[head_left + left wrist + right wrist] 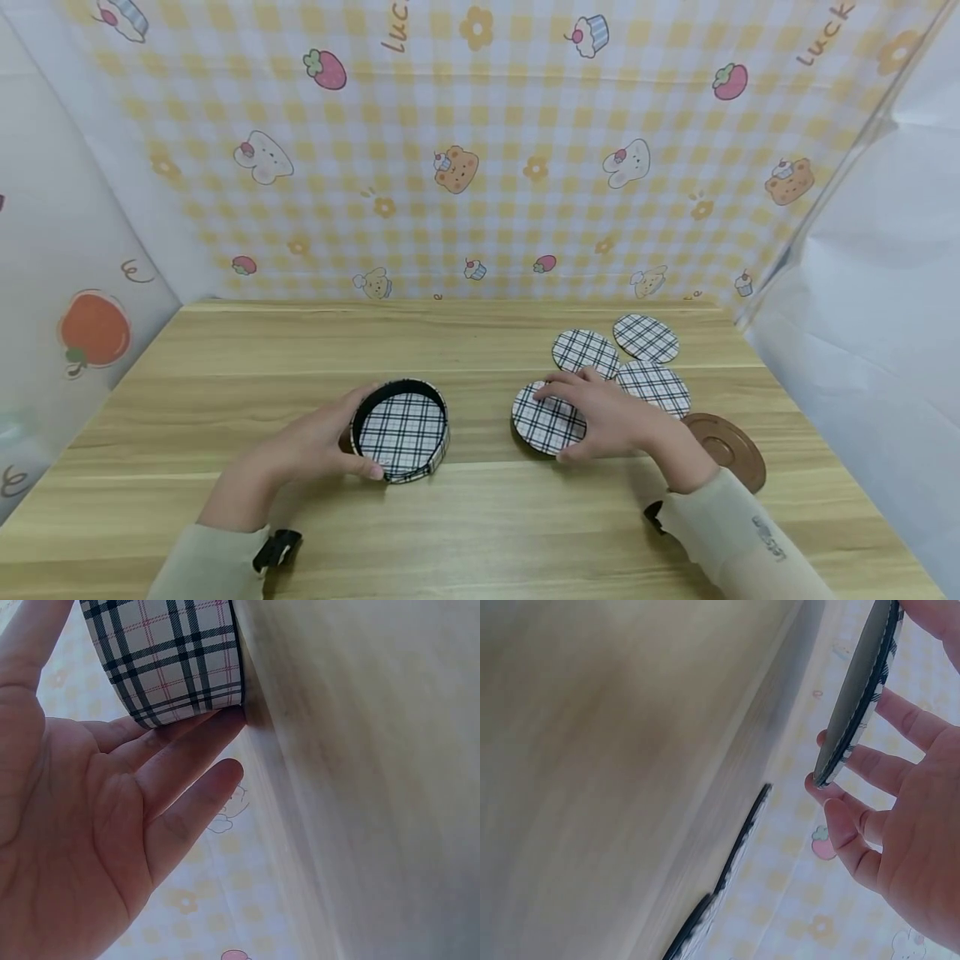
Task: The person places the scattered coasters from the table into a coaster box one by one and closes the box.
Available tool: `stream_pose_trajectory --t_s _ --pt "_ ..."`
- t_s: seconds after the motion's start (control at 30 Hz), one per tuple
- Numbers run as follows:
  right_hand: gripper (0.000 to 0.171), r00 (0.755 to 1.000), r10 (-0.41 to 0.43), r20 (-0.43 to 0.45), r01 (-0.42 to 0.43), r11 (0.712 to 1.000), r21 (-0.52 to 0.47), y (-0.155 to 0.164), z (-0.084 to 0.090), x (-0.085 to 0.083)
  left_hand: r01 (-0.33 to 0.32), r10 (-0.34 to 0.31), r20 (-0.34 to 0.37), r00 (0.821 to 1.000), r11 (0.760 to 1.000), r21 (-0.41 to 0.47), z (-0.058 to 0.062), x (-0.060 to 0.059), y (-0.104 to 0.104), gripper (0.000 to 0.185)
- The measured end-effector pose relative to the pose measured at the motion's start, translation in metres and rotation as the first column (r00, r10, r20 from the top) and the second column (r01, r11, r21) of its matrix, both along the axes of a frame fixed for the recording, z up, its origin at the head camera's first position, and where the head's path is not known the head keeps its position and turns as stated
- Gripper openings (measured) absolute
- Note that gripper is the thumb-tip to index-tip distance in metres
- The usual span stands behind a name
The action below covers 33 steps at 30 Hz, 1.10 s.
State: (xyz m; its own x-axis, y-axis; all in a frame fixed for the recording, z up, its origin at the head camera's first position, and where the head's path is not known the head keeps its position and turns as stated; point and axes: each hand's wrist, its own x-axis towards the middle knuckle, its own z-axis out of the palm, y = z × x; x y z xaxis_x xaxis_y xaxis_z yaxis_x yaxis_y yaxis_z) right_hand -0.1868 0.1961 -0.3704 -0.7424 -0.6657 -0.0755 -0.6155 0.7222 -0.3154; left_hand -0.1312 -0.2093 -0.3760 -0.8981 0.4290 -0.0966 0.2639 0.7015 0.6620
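My left hand [330,442] grips a round, low coaster holder [441,454] covered in black-and-white plaid, with a dark inner wall. Its thumb is at the near rim, and in the left wrist view the fingers lie against the plaid wall [176,660]. A plaid round surface fills the bottom of the holder. To the right, my right hand [611,417] pinches a round plaid coaster [542,421] by its edge, between thumb and fingers. In the right wrist view that coaster [855,697] is raised off the table, showing its plain grey underside and stitched dark edge.
Behind the right hand lie three more plaid coasters [647,337], close together and partly overlapping. A brown round piece [738,467] with a ringed centre lies right of them, beside the right forearm. A yellow checked cloth [487,225] hangs behind the wooden table [300,342].
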Motion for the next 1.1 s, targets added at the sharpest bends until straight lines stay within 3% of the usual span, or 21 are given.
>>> stream_pose_trajectory --t_s 0.53,1.1 --pt "0.074 0.998 0.047 0.04 -0.047 0.999 -0.008 -0.031 0.007 0.003 -0.01 0.01 0.008 1.0 1.0 0.006 0.004 0.002 0.001 0.113" --pt "0.078 0.986 0.148 -0.075 -0.148 0.989 0.015 -0.08 0.014 0.0 -0.005 0.004 -0.015 1.0 0.999 -0.036 0.004 0.001 0.001 0.115"
